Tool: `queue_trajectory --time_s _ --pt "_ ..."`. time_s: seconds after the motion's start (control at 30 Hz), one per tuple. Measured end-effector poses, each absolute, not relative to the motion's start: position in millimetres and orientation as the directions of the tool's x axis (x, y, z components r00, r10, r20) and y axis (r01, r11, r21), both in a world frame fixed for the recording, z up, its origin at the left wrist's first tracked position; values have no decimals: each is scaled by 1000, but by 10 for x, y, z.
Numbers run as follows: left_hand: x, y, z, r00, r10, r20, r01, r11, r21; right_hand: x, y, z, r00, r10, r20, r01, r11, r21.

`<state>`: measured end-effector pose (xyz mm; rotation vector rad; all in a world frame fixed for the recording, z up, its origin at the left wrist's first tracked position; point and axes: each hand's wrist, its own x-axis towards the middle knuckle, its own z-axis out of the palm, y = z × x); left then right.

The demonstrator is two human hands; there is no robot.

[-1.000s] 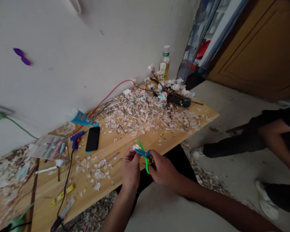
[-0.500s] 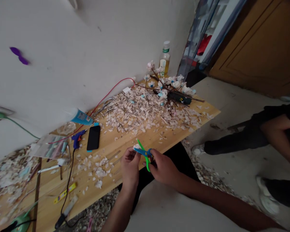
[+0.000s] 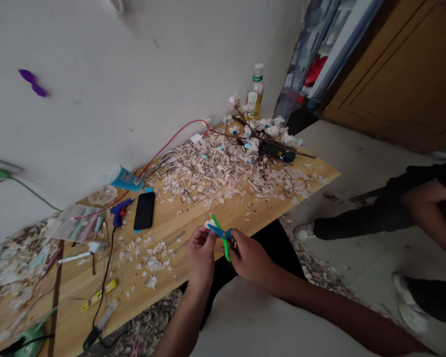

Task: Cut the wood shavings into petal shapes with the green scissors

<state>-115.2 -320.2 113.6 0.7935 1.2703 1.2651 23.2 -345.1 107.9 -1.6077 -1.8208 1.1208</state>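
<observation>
Over the near edge of the wooden table, my right hand [image 3: 247,252] grips a pair of scissors [image 3: 223,233] with one blue and one green half, the blades spread. My left hand [image 3: 201,250] pinches a small whitish piece [image 3: 209,224], which sits at the blades; its exact kind is too small to make out. Whitish petal-like scraps [image 3: 156,263] lie on the table to the left of my left hand. Beyond both hands spreads a large heap of pale shavings [image 3: 208,173].
Branches with white blossoms [image 3: 271,130] lie at the table's far right, by a bottle [image 3: 255,91]. Leftward are a phone [image 3: 144,211], a blue glue gun [image 3: 119,212], a blue tube [image 3: 126,178] and a yellow cutter [image 3: 99,295]. Another person's leg [image 3: 357,210] is at right.
The scissor blades look slightly less spread than before. Both hands stay in nearly the same place, and the view has shifted very little.
</observation>
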Motion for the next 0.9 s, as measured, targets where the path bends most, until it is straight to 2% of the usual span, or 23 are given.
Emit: queue_trajectory --time_s 0.27,0.67,0.9 --pt "-1150 -3207 1120 -162 953 -256 -274 206 939 241 -3433 1075 -190 967 -169 617 -17 -787" --pt "-1218 -3173 1273 -93 974 -209 -15 208 978 305 -3419 1064 -186 974 -129 589 5 -808" --pt "-1192 -3161 1250 -90 975 -204 -36 202 979 326 -3424 1068 -202 969 -139 612 14 -790"
